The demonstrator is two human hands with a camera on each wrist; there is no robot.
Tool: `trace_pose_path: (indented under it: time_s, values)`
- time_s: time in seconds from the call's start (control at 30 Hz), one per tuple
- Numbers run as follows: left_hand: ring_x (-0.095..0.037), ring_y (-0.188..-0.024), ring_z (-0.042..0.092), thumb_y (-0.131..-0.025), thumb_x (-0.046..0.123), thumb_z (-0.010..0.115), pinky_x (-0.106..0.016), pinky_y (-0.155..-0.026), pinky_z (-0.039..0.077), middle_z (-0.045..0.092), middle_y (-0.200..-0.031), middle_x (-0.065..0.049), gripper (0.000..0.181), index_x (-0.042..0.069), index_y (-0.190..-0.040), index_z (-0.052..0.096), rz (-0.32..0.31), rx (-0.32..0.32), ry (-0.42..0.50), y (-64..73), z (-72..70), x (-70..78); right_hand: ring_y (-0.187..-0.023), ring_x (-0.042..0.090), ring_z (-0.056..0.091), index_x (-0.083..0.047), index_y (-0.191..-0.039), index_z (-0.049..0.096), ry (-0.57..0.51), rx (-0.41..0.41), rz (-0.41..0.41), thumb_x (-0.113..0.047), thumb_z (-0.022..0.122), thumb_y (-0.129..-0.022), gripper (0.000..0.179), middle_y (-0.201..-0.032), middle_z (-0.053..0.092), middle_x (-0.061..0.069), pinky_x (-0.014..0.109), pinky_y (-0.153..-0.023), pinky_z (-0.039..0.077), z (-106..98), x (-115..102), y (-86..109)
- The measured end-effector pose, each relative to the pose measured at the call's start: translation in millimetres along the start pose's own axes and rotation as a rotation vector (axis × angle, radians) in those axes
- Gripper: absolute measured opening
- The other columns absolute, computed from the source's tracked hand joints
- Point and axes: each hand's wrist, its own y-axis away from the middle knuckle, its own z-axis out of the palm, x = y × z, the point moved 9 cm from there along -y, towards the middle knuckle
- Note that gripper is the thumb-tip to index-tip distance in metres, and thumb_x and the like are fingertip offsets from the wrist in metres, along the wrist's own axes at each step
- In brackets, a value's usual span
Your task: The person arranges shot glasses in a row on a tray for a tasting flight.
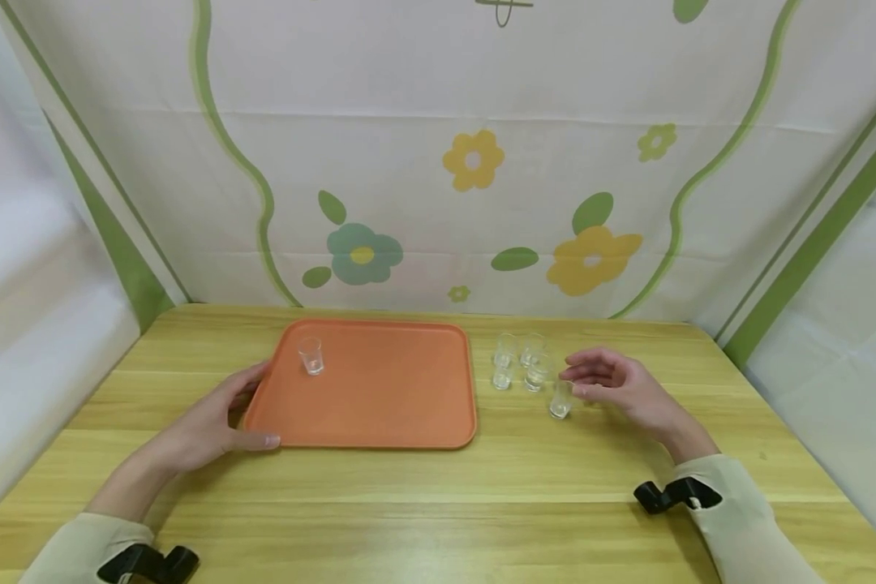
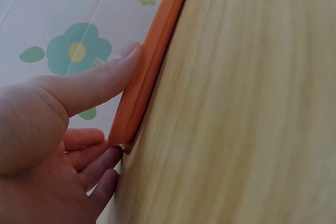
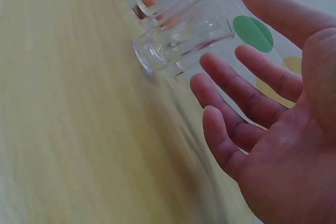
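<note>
On the wooden table lies an orange tray (image 1: pixel 372 389), with one small clear shot glass (image 1: pixel 311 357) upright near its back left corner. My left hand (image 1: pixel 208 426) holds the tray's front left corner. In the left wrist view its thumb (image 2: pixel 100 85) lies on the tray rim (image 2: pixel 144 77), and the other fingers are at the corner and side. To the right of the tray, my right hand (image 1: pixel 624 393) reaches toward the nearest shot glass (image 1: pixel 560 400). In the right wrist view the thumb and fingers are spread apart, with a shot glass (image 3: pixel 184 35) just beyond the fingertips.
Several more shot glasses (image 1: pixel 534 375) stand in a cluster between the tray and my right hand. A white curtain (image 1: pixel 409 81) with printed flowers hangs behind the table (image 1: pixel 438 511). Each sleeve has a black camera strapped on it.
</note>
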Motion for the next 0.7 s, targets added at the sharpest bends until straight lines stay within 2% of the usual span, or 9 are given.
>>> trace_pose_path:
  time_s: [0.13, 0.3, 0.5, 0.7]
  values:
    - [-0.059, -0.146, 0.039, -0.087, 0.026, 0.089, -0.075, -0.113, 0.034, 0.034, -0.165, -0.035, 0.114, -0.002, -0.168, 0.015, -0.004, -0.003, 0.001, 0.2, 0.1, -0.2, -0.112, 0.015, 0.072, 0.015, -0.142, 0.047, -0.015, -0.052, 0.006, -0.003, 0.072, -0.099, 0.053, -0.127, 0.074, 0.005, 0.026, -0.091, 0.062, 6, 2, 0.8]
    - [-0.059, -0.145, 0.04, -0.086, 0.025, 0.09, -0.075, -0.112, 0.034, 0.036, -0.164, -0.034, 0.114, -0.002, -0.168, 0.016, -0.006, 0.001, 0.002, 0.3, -0.2, -0.9, -0.114, 0.01, 0.07, 0.01, -0.142, 0.052, 0.013, -0.095, 0.02, -0.002, 0.076, -0.096, 0.054, -0.126, 0.073, 0.001, 0.021, -0.095, 0.058, 11, 4, 1.2]
    - [-0.059, -0.145, 0.04, -0.086, 0.025, 0.09, -0.075, -0.112, 0.033, 0.036, -0.164, -0.034, 0.114, -0.002, -0.168, 0.015, -0.002, 0.0, 0.006, -0.3, -0.1, -1.4, -0.113, 0.01, 0.069, 0.006, -0.14, 0.057, 0.035, -0.112, 0.027, -0.002, 0.077, -0.094, 0.051, -0.126, 0.073, 0.004, 0.022, -0.095, 0.057, 14, 6, 2.1]
    - [-0.059, -0.144, 0.041, -0.086, 0.025, 0.09, -0.075, -0.112, 0.034, 0.037, -0.163, -0.035, 0.114, -0.003, -0.168, 0.016, 0.002, 0.0, -0.001, -0.5, -0.5, -2.1, -0.111, 0.009, 0.069, 0.005, -0.135, 0.063, 0.057, -0.108, 0.041, -0.007, 0.078, -0.095, 0.045, -0.122, 0.073, 0.001, 0.021, -0.094, 0.057, 16, 9, 1.3]
